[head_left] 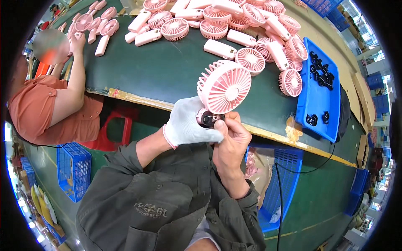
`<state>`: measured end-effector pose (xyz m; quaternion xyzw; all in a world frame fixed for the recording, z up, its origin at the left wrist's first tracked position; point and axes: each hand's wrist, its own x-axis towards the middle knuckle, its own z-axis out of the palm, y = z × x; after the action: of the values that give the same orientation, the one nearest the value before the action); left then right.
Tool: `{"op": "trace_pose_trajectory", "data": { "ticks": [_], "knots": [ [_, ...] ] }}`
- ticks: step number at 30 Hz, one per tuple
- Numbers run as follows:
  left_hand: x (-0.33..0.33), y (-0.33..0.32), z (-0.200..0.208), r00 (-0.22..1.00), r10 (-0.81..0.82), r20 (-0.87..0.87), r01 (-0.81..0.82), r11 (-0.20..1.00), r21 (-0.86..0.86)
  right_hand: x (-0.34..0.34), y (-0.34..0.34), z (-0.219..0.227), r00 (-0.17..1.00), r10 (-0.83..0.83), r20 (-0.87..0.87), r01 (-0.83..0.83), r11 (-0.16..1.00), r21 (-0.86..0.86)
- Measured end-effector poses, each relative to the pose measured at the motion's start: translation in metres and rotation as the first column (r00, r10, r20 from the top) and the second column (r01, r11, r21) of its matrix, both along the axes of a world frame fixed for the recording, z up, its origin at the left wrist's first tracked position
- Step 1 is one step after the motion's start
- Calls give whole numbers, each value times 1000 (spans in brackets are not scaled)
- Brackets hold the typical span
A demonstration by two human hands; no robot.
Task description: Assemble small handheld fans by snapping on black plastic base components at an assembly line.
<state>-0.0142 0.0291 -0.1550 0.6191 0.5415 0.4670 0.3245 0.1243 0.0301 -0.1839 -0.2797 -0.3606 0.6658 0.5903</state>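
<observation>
The pink plastic handheld fan with a round caged head (226, 88) is held up just over the table's near edge; the left hand (184, 122), in a pale knitted glove, wraps its handle, while the bare right hand (233, 138) pinches at a small glossy black piece (208, 119) below the head — whether that piece is seated, I cannot tell; being smooth and small, it could slip from the fingertips and drop past the edge, perhaps into the blue plastic lattice crate (294, 163) below; a twist of the wrist might knock the cage against the nearest pink fan (250, 61) on the green tabletop (142, 71); farther right, the thin black cable (279, 188) hanging near the blue rectangular tray (310, 100) could snag a sleeve.
</observation>
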Motion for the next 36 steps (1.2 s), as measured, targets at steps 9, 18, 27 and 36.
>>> {"op": "trace_pose_trajectory", "data": {
  "ticks": [9,18,27,36],
  "knots": [
    [-3,5,-19,992,119,44,-113,987,-117,8,1,-23,998,-39,43,41,998,-48],
    [8,8,-16,866,-149,476,371,831,-414,19,0,-21,984,139,110,-138,990,-12],
    [43,8,-18,717,15,697,564,574,-593,41,-4,-10,986,117,-119,-147,946,-289],
    [56,9,-16,748,-51,662,574,550,-606,52,-5,-19,998,-45,-33,38,984,-177]
  ]
}}
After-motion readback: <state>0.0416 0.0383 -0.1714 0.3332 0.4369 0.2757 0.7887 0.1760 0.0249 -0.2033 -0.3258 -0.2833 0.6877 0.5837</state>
